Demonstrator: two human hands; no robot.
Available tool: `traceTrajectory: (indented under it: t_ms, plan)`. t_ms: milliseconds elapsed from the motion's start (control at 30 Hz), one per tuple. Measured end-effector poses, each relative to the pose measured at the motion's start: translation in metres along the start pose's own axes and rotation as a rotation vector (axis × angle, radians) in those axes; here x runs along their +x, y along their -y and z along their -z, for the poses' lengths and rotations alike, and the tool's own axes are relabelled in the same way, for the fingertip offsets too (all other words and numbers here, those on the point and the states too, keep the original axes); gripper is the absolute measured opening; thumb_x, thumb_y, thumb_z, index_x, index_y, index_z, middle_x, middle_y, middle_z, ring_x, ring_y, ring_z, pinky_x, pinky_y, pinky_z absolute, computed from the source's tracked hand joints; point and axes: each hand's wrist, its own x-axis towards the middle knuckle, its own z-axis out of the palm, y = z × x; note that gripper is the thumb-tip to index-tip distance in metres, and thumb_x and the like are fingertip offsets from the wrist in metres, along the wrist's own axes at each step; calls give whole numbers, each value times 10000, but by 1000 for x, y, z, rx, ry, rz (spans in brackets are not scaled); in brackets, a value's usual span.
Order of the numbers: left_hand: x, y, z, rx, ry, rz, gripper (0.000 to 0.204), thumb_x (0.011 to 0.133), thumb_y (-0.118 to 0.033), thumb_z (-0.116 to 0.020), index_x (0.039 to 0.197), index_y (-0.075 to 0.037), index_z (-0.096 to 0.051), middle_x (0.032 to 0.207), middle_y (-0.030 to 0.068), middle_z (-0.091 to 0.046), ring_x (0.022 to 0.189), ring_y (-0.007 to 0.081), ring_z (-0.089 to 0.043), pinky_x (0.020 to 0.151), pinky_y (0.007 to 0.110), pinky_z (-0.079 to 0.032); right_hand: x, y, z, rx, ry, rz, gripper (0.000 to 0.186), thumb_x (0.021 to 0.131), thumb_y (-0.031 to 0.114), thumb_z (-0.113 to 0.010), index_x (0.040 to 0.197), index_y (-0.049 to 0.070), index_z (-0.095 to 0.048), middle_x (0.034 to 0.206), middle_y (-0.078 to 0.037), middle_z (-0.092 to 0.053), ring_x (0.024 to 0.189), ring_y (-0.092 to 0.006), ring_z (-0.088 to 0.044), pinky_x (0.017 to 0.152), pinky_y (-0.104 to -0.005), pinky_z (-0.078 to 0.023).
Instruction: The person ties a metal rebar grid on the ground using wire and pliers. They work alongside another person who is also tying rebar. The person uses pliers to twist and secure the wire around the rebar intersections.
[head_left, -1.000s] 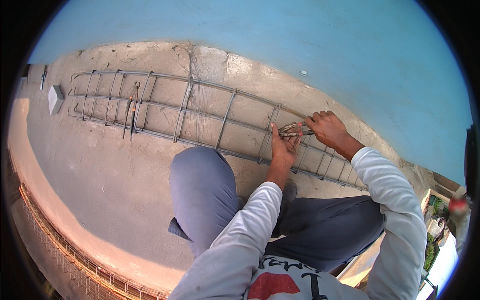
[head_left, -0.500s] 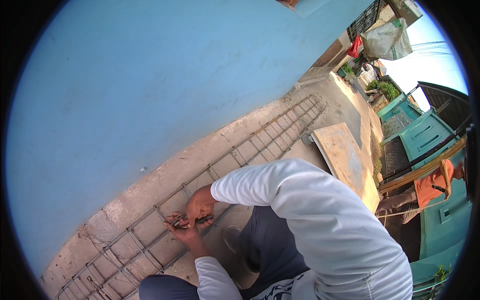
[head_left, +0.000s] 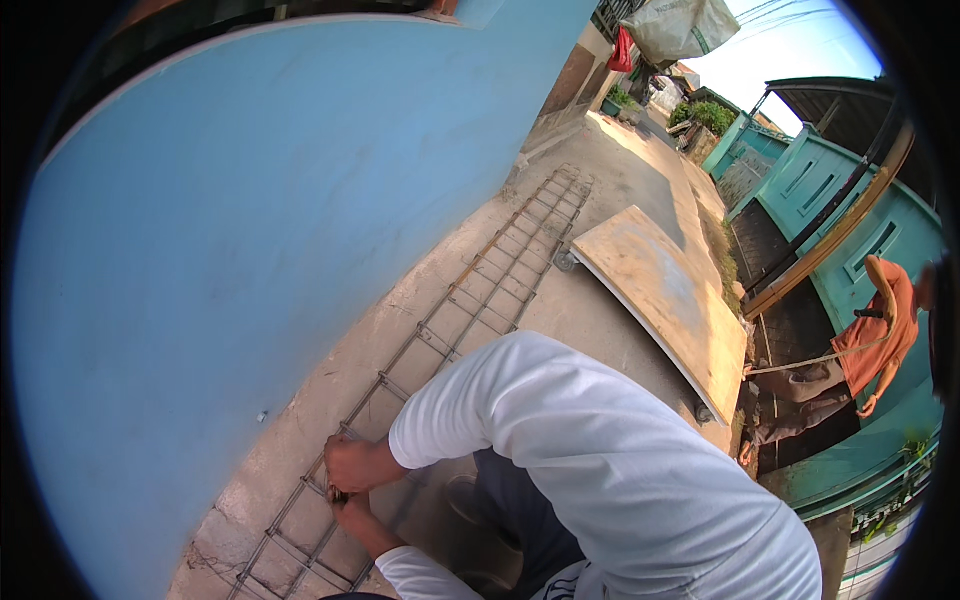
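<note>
A long rebar cage (head_left: pixel 432 338) of tied steel rods lies on the concrete along the blue wall. Over its near part, at the rods closest to the wall, my right hand (head_left: pixel 358 464) is closed in a fist. Small dark metal, part of a pliers-like tool (head_left: pixel 340 496), shows just below that fist, mostly hidden by my fingers. My left hand (head_left: pixel 362 520) is right under the right one, its fingers curled against the dark metal and partly covered. What the left fingers pinch cannot be made out.
The blue wall (head_left: pixel 270 210) rises close on the left. A wooden board (head_left: pixel 665 290) on small wheels stands right of the cage. Farther right, a person in an orange shirt (head_left: pixel 888 330) is near a green wall (head_left: pixel 815 190) and a wooden post (head_left: pixel 830 240).
My hands have moved up to the cage's wall-side rod, the right now closed above the left. The left palm, open before, has curled in. The view has turned toward the right.
</note>
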Motion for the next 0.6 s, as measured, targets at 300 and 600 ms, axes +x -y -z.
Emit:
traceTrajectory:
  t_ms: [300,600]
  plan:
    - [-82,107,38,595,12,-506,462,925,-339,-707,1220,2,-604,1122,93,-664,980,205,-656,915,375,-514,7,-7,-65,1129,458,-272,136,756,276,-752,802,148,-767,865,-50,-751,876,-228,-719,659,-438,-533]
    - [-26,43,26,341,94,-262,391,920,-279,-703,1159,6,-583,1131,120,-655,1015,216,-641,904,401,-504,47,9,-46,727,282,-145,169,777,301,-746,864,160,-780,851,-57,-725,889,-262,-683,750,-469,-531]
